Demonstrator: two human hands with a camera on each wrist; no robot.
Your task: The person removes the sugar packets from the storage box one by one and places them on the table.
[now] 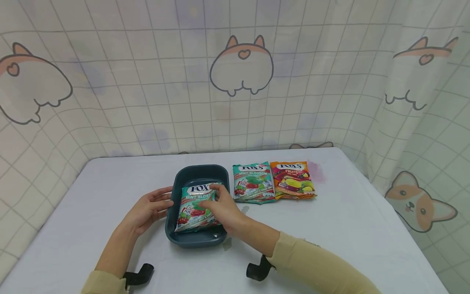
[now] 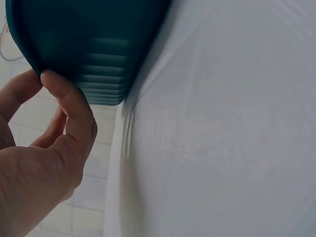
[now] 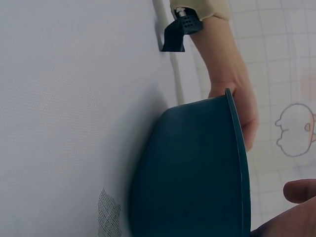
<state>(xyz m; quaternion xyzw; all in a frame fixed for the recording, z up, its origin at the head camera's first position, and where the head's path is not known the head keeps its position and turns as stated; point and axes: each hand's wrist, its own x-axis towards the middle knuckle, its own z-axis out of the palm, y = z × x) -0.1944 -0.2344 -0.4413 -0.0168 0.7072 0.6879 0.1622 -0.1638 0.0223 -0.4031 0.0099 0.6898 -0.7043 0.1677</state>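
Note:
A dark teal tray [image 1: 193,241] stands on the white table. A green Fox's Mint Blossom candy bag [image 1: 192,208] lies slanted inside it. My right hand [image 1: 213,198] grips that bag, fingers over its top edge and thumb on its front. My left hand [image 1: 165,202] rests against the tray's left outer wall with fairly straight fingers. In the left wrist view a fingertip [image 2: 52,79] touches the ribbed tray wall [image 2: 98,49]. The right wrist view shows the tray [image 3: 197,173] from outside, with the left hand [image 3: 244,113] behind its far wall.
Two more candy bags lie flat right of the tray: a green Mint Blossom one [image 1: 253,182] and an orange Fruits one [image 1: 292,179]. A cartoon-print curtain [image 1: 235,81] surrounds the table [image 1: 349,228] at the back and sides.

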